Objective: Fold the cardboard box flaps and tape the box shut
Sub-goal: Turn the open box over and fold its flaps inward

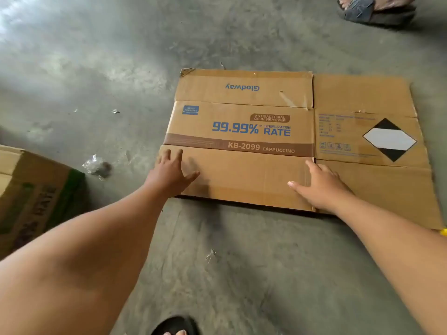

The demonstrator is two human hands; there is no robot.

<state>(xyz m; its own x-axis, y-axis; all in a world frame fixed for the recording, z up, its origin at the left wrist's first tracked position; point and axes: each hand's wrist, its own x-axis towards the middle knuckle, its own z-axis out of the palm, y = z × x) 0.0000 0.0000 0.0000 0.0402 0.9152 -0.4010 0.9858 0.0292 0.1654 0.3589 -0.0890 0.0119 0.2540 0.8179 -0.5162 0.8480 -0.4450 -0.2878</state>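
- Nearest the camera were the person's two bare forearms, reaching forward and down, and a foot in a dark sandal (174,326) at the bottom edge.
- The left hand (169,174) lay flat on the near-left corner of the box, fingers spread and straight, gripping nothing.
- The right hand (321,187) rested on the near flap at the crease between two panels, fingers straight, also holding nothing.
- The cardboard box (242,131) lay collapsed flat on the concrete floor (96,56), flaps unfolded, no tape visible.
- It looked light and stiff, but likely floppy at the creases; its far-left corner was torn. Taking it by the two near edges seemed best for lifting it open.
- Another box (31,194) stood to the left, with crumpled plastic (96,165) between them.
- Somebody's sandalled foot (375,10) was at top right.
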